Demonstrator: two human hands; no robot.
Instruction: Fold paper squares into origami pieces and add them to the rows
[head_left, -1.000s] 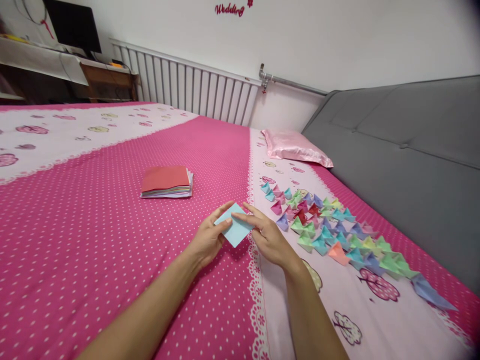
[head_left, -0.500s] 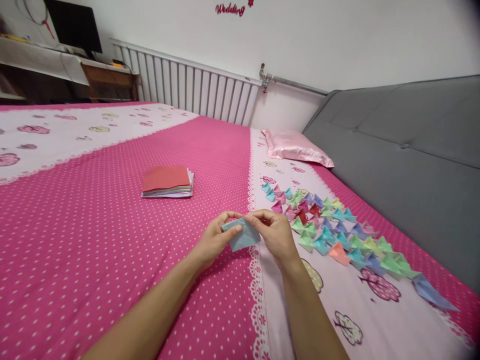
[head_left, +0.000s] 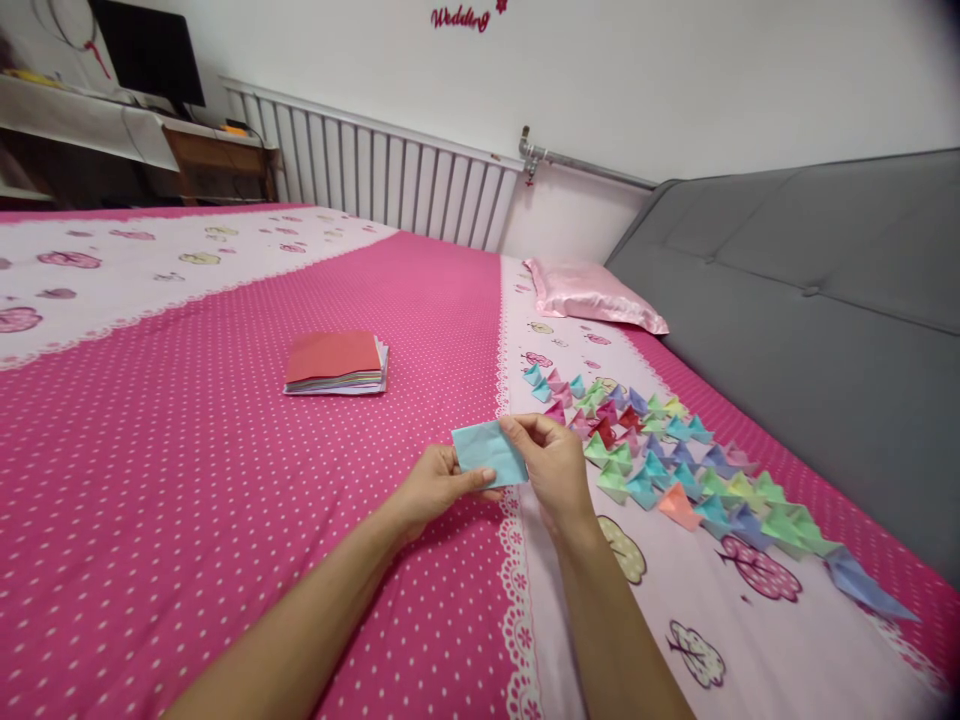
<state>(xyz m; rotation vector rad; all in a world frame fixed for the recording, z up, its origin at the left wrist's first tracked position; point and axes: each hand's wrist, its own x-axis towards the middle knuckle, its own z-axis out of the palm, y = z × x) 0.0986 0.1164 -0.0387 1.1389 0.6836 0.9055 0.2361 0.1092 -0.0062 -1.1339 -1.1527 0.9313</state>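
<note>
Roughly, blue paper (head_left: 489, 453) runs lengthwise left-right

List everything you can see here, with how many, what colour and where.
bedspread: one, pink with white dots and pale printed bands, fills the foreground.
headboard: one, grey, right.
paper sheet: one, light blue, centre, held up.
paper stack: one, red on top, on the bedspread left of centre.
folded paper shapes: many, mixed colours, in rows on the bedspread right of centre.
pillow: one, pink, beside the headboard.
radiator: one, white, back wall.
monitor: one, black, top left.
left hand: one, pinching the sheet's lower left.
right hand: one, pinching the sheet's right edge.
</note>
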